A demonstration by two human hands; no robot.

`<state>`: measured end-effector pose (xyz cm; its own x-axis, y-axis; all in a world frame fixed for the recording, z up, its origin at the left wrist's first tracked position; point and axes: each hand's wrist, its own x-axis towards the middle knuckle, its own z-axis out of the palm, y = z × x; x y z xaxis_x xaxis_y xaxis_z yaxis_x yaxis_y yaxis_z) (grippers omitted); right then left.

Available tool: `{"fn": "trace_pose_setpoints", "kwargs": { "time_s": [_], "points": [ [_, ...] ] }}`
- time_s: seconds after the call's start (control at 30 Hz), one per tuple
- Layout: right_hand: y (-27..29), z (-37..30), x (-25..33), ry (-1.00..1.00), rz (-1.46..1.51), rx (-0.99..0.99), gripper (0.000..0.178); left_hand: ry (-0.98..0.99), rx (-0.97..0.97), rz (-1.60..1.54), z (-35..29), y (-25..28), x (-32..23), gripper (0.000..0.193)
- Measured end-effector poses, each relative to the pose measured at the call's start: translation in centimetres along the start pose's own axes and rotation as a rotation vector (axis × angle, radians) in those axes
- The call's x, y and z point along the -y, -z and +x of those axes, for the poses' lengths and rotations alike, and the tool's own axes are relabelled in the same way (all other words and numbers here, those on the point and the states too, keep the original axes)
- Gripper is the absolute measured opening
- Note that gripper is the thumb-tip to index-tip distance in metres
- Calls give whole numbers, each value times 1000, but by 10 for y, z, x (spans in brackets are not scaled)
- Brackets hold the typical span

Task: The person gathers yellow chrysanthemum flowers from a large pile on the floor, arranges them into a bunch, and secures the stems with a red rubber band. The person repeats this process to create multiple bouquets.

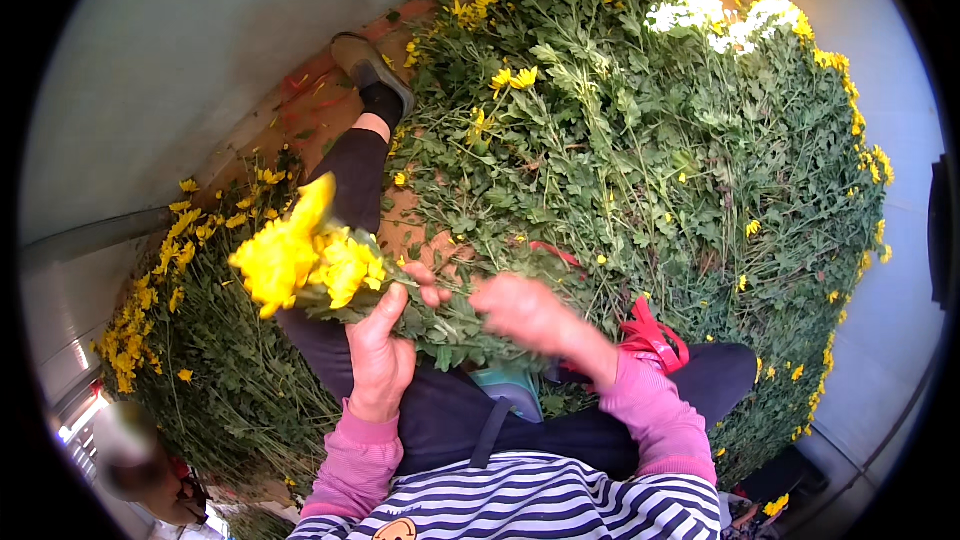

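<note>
My left hand [380,360] is closed round the stems of a bunch of yellow chrysanthemums [345,265], just below the blooms. The flower heads point to the left, and the leafy stems run right across my lap. My right hand [525,310] is beside those stems, its fingers curled but smeared by motion, so whether it grips any stem is unclear. Red plastic strips [652,335] lie by my right forearm, over my bent leg. Between my legs a teal and grey object [510,390] shows partly under the leaves.
A large heap of cut chrysanthemums [640,150] spreads ahead and to the right, with white blooms [715,15] at its far side. Another pile of yellow chrysanthemums [230,330] lies at the left. My outstretched foot [370,70] rests between them. Pale walls surround the heaps; another person [145,460] is at lower left.
</note>
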<state>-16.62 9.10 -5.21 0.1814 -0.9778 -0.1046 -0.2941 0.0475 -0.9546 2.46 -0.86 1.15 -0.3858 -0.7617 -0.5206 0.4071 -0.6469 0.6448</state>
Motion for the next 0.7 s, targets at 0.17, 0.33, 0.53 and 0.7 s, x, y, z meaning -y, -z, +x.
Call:
{"fn": "trace_pose_setpoints", "kwargs": {
  "time_s": [0.17,0.33,0.53,0.7],
  "points": [
    [79,37,-162,-689,-906,-725,41,-5,116,-3,-3,-20,-3,38],
    [61,49,-141,-531,-530,-672,33,-18,171,-116,3,-14,-2,28],
    [60,29,-59,-239,-488,-844,16,-5,111,-2,1,-14,-7,17],
    [-1,25,21,135,-354,-331,11,-24,37,20,0,-11,-2,22]
  ]
}}
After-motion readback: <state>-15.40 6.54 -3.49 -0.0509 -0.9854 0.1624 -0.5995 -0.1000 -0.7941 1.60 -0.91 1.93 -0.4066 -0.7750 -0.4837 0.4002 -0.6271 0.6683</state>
